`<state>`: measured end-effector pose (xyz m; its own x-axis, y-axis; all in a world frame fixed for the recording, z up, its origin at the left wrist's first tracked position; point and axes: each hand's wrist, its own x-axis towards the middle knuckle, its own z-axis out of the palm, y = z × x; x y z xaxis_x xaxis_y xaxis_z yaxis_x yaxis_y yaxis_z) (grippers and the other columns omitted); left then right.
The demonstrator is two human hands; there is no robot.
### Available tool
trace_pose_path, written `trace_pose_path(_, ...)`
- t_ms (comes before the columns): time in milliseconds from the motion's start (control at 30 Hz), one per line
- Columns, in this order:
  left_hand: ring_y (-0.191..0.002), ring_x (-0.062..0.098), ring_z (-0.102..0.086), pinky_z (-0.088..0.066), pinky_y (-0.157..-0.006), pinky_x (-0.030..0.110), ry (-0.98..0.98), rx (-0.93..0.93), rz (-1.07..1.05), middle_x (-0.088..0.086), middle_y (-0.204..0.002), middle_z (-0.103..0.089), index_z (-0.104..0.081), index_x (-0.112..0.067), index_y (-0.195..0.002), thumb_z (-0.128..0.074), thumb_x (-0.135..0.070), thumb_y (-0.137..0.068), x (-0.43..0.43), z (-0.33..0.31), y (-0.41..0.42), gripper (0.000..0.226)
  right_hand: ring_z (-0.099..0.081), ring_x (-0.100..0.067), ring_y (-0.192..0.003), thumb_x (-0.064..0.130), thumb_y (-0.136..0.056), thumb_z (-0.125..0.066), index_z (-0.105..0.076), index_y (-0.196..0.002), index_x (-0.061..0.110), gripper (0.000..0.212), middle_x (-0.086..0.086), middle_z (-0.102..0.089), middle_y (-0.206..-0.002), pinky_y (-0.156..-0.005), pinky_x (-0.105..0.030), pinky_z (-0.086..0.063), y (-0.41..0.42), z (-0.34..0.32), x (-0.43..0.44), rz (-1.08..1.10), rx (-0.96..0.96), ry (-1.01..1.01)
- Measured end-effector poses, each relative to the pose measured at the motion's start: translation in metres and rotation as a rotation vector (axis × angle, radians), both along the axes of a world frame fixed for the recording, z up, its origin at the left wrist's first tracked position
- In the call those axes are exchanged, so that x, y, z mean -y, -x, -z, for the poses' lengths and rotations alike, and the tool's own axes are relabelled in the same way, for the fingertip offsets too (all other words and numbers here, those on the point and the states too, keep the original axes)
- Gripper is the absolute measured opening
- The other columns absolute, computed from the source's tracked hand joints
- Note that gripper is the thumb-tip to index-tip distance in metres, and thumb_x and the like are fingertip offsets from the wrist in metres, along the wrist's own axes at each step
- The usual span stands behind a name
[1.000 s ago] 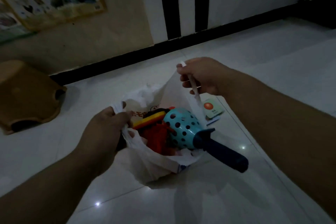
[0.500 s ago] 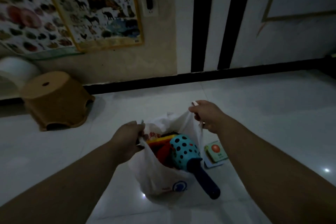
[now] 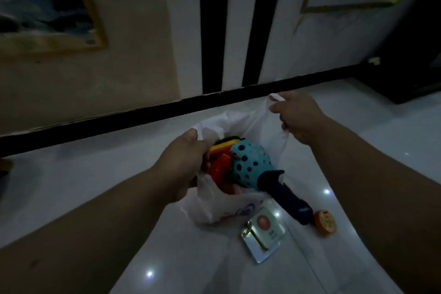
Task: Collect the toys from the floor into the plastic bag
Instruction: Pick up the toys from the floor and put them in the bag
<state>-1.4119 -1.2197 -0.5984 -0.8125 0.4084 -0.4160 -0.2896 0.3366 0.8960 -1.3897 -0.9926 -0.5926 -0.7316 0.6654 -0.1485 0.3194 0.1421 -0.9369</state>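
Note:
A white plastic bag [image 3: 214, 207] stands open on the pale tiled floor. My left hand [image 3: 183, 164] grips its near-left handle and my right hand [image 3: 296, 117] grips the far-right handle, holding the mouth apart. Inside lie a teal scoop with dark holes [image 3: 250, 164], whose navy handle [image 3: 286, 200] sticks out over the bag's edge, plus red [image 3: 219, 169] and yellow [image 3: 222, 147] toy pieces. On the floor beside the bag lie picture cards with a red dot [image 3: 265, 229] and a small orange round toy [image 3: 324, 222].
A wall with black vertical stripes [image 3: 212, 26] and a dark skirting board [image 3: 119, 122] runs behind the bag. A framed poster [image 3: 47, 7] hangs at the upper left. A dark piece of furniture [image 3: 410, 67] stands at the far right.
The view swung right, taking the brown stool out of sight. An orange round toy now shows by the scoop's handle. Both hands keep hold of the bag handles.

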Motion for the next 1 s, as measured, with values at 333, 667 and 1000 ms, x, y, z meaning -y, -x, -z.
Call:
trace_pose_path(333, -0.064, 0.016, -0.049, -0.039, -0.052, 0.026, -0.167, -0.022, 0.12, 0.006, -0.075, -0.051, -0.045, -0.02, -0.102, -0.036, -0.019, -0.099, -0.044, 0.046, 0.011, 0.01, -0.048, -0.018, -0.121, 0.007, -0.091, -0.058, -0.052, -0.133, 0.015, 0.042, -0.01, -0.048, -0.139, -0.083, -0.017, -0.037, -0.006, 0.038, -0.011, -0.01, 0.171, -0.293)
trace_pose_path(667, -0.08, 0.015, -0.062, -0.056, -0.076, 0.035, -0.158, 0.007, 0.153, 0.004, -0.097, -0.065, -0.044, -0.028, -0.13, -0.038, -0.019, -0.096, -0.071, 0.048, 0.018, 0.036, -0.053, -0.015, -0.115, 0.019, -0.09, -0.061, -0.058, -0.128, 0.022, 0.038, -0.004, -0.054, -0.131, -0.093, -0.016, -0.035, -0.03, 0.016, 0.044, -0.053, 0.465, -0.723)
trace_pose_path(1000, -0.053, 0.009, -0.056, -0.044, -0.045, 0.02, -0.196, 0.031, 0.313, -0.002, -0.067, -0.059, -0.053, -0.033, -0.115, -0.042, -0.019, -0.097, -0.072, 0.063, 0.01, 0.025, -0.052, -0.002, -0.095, 0.022, -0.068, -0.076, -0.052, -0.113, 0.023, 0.051, 0.003, -0.067, -0.102, -0.079, -0.012, -0.046, -0.117, 0.163, 0.128, -0.091, 0.362, -0.728)
